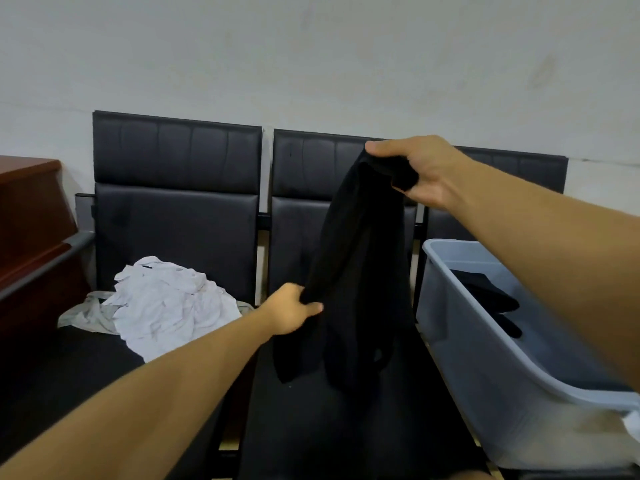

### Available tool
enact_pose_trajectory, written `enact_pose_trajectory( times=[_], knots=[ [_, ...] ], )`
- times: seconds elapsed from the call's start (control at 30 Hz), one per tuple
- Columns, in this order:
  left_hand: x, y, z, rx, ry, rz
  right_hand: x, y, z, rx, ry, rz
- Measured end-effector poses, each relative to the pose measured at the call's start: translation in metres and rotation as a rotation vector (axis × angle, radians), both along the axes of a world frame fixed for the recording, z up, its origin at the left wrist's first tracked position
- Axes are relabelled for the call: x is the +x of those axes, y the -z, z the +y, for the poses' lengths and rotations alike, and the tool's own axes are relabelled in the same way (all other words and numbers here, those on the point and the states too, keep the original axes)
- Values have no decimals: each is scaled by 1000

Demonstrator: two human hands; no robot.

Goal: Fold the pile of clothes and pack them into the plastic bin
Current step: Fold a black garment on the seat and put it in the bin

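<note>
While both hands grip the black garment (349, 271) — right hand (420, 168) high, left hand (292, 310) low — folding is only beginning; next it needs spreading on the bench (311, 427) beside the plastic bin (491, 358).

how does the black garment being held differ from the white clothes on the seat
The black garment hangs in the air, gripped by the left hand and the right hand; the white clothes lie untouched on the left seat. The black garment is stretched long; the white clothes sit crumpled in a heap. Neither is folded or in the plastic bin.
</note>
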State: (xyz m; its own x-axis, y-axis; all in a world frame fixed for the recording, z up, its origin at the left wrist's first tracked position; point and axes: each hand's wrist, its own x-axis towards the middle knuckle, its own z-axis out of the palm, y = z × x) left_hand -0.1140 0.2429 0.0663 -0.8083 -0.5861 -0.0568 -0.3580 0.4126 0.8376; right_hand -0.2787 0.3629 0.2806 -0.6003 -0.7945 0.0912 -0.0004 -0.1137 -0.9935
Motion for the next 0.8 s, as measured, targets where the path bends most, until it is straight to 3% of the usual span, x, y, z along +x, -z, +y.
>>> enact_pose_trajectory(
  times=[0.07,0.2,0.33,0.47,0.67,0.8],
  knots=[
    [7,13,-17,-39,-126,-12,-11,2,5,159,155,192],
    [33,5,-52,18,-276,72,-33,7,25,745,424,836],
    [49,-11,-73,-81,-263,88,-50,20,39,916,308,791],
    [60,-26,-86,-331,-233,44,-57,32,49,942,181,903],
    [84,-42,-94,-657,-234,-232,-47,43,60,1070,-227,1039],
    [95,-50,-95,-849,-257,-361,-47,55,53,990,-363,1180]
  ],
)
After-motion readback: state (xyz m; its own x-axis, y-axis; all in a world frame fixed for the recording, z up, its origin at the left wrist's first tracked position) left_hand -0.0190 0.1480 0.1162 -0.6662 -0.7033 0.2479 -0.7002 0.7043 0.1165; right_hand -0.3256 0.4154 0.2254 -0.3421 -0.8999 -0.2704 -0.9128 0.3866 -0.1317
